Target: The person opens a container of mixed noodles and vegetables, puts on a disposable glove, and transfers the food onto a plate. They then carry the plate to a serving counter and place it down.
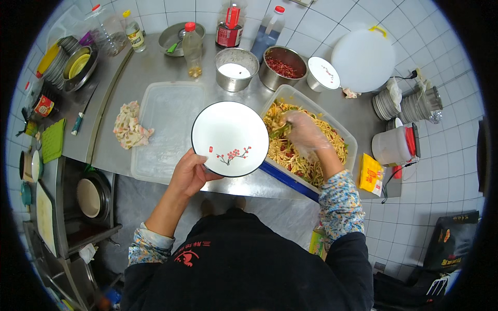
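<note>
My left hand grips the rim of a white plate, thumb on top. Red blossoms are painted on its bare, dark-edged face. A clear plastic glove covers my right hand, which is down in a translucent plastic tub and closed around a clump of shredded food. More of the same mix, pale strips with green and red pieces, fills the tub. Part of it is hidden under my right hand and forearm. The plate hangs just left of the tub, above the steel counter.
Behind the plate stand a steel pot with white contents, a pot of red chopped food and a bottle with a red cap. A plastic lid and a crumpled cloth lie left. A knife rests further left.
</note>
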Demonstrator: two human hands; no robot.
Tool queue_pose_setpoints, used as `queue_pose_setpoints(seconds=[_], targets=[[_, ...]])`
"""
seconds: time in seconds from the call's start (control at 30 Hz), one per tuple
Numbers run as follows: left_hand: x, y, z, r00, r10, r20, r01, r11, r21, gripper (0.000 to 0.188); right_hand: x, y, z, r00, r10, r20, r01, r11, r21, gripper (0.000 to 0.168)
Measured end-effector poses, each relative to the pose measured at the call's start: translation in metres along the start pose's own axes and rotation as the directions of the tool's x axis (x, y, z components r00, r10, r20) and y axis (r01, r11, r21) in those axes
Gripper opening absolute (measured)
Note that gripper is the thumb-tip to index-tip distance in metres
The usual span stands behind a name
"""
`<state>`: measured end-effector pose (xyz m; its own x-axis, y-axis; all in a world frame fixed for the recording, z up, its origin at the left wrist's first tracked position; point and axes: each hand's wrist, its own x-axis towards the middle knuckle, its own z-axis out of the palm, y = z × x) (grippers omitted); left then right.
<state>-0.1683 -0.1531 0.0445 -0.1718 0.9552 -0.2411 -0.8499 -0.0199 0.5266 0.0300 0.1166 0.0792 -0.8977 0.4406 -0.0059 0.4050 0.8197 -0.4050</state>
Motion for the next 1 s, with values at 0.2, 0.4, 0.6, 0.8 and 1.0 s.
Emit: queue_pose_setpoints(seconds=[0.2, 0.4, 0.6, 0.8, 1.0], targets=[[0.014, 0.005, 0.024, 0.997, 0.005, -0.081, 0.004, 0.995, 0.102, 0.04, -0.019, -0.015, -0.049, 0.97, 0.243, -0.009, -0.236, 0.949, 0.209, 0.026], [0.037, 0.005, 0.043, 0.996, 0.008, -0.093, 0.016, 0.967, 0.253, 0.034, -0.029, -0.013, -0.08, 0.953, 0.302, -0.034, -0.252, 0.848, 0.467, 0.025], [0.05, 0.005, 0.053, 0.997, 0.053, -0.057, -0.028, 0.928, 0.372, 0.035, -0.034, -0.029, -0.124, 0.978, 0.193, -0.075, -0.165, 0.944, 0.285, 0.024], [0.066, 0.003, 0.059, 0.997, 0.062, -0.036, -0.041, 0.906, 0.422, 0.037, -0.039, -0.058, -0.171, 0.958, 0.257, -0.125, -0.183, 0.888, 0.422, 0.027], [0.102, -0.017, 0.085, 0.999, -0.034, 0.039, 0.021, 0.949, 0.316, 0.035, -0.032, -0.099, -0.201, 0.953, 0.275, -0.126, -0.178, 0.848, 0.499, 0.027]])
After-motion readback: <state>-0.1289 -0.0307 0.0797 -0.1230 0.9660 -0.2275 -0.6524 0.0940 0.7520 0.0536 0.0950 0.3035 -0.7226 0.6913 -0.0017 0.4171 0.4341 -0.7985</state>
